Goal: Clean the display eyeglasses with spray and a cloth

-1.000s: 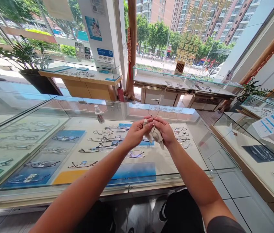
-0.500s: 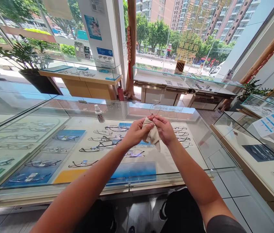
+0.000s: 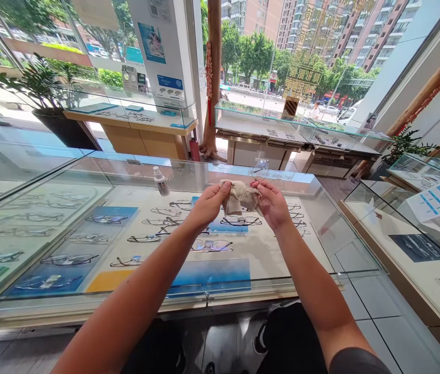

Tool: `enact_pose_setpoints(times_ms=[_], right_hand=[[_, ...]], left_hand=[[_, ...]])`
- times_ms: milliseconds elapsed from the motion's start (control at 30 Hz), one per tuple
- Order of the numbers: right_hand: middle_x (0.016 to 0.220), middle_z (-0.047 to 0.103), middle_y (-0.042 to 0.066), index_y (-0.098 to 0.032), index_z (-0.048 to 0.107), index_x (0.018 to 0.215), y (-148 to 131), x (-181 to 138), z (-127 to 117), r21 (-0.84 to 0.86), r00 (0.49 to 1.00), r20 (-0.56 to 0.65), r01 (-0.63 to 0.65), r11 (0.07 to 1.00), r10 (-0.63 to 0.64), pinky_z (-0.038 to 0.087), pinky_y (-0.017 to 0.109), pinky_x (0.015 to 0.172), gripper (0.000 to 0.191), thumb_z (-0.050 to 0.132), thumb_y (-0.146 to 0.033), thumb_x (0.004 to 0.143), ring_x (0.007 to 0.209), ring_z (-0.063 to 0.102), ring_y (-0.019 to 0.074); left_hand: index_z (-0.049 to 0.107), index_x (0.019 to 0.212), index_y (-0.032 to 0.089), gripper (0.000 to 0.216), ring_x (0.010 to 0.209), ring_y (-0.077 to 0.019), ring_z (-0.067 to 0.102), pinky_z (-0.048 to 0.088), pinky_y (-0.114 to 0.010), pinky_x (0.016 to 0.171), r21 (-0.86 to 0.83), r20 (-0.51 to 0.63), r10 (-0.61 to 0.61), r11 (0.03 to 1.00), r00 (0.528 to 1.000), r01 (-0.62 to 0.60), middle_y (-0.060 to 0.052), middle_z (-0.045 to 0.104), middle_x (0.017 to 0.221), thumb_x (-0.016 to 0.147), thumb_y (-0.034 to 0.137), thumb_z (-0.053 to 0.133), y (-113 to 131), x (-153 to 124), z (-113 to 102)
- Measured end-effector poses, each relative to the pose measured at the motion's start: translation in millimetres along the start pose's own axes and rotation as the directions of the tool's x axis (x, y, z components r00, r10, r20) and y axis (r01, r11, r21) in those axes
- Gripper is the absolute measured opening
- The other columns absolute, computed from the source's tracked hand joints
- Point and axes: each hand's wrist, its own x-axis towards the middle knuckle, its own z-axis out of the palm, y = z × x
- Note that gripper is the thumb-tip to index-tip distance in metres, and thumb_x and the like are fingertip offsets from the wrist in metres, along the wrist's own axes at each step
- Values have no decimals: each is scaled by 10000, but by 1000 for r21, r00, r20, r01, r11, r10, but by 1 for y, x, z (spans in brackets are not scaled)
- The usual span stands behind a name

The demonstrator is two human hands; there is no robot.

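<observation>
Both my hands are raised over a glass display counter [image 3: 332, 244]. My left hand [image 3: 209, 201] pinches a beige cleaning cloth [image 3: 233, 198] by its left edge. My right hand [image 3: 272, 203] is closed on a pair of thin-rimmed glasses [image 3: 254, 184]; one lens lies against the cloth and the other stands up above my fingers. Inside the counter below lie several pairs of glasses [image 3: 241, 221] on white and blue pads.
A small white spray bottle [image 3: 161, 181] stands on the counter's far side. More glass cases stand to the left [image 3: 17, 156], right [image 3: 418, 176] and behind [image 3: 282, 122]. A potted plant [image 3: 48, 98] stands at the back left. My dark-clothed knees [image 3: 293, 337] show below the counter edge.
My hands have risen slightly and spread apart. The cloth, bunched around the glasses before, is now stretched out, and the glasses have tilted so both lenses show.
</observation>
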Motion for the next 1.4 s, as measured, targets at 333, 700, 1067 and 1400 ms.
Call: enact_pose_setpoints(times_ms=[333, 700, 1067, 1400], right_hand=[[1537, 649, 63, -273, 858, 845, -3, -7, 4, -253, 980, 193, 90, 963, -41, 436, 445, 1203, 212, 869, -485, 859, 1541, 474, 327], [1197, 701, 58, -279, 877, 835, 2, -5, -1, -308, 968, 248, 41, 950, 39, 480, 418, 1084, 215, 888, -492, 811, 1213, 605, 282], [990, 695, 46, -262, 868, 855, 6, -5, -3, -337, 961, 256, -12, 941, 104, 463, 415, 1098, 227, 897, -484, 820, 1110, 618, 254], [1069, 739, 53, -263, 877, 884, 12, -5, -2, -353, 951, 283, -19, 935, 126, 477, 440, 1123, 254, 896, -508, 819, 1129, 629, 260]], left_hand=[[817, 1057, 152, 682, 937, -227, 728, 562, -326, 857, -76, -1, 72, 994, 997, -72, -89, 818, 998, 899, 812, 748, 11, 2, -7], [813, 1077, 165, 620, 972, -233, 698, 546, -325, 830, 98, 182, 113, 986, 977, -132, -101, 797, 1018, 980, 764, 686, 15, -2, -12], [781, 1115, 153, 518, 817, -176, 673, 575, -290, 755, 26, 186, 110, 993, 976, -117, -59, 763, 909, 926, 632, 831, 17, -6, 1], [818, 1052, 157, 484, 736, -173, 680, 544, -274, 666, -105, 11, 73, 992, 997, -72, -62, 787, 882, 788, 532, 973, 12, -9, 13]])
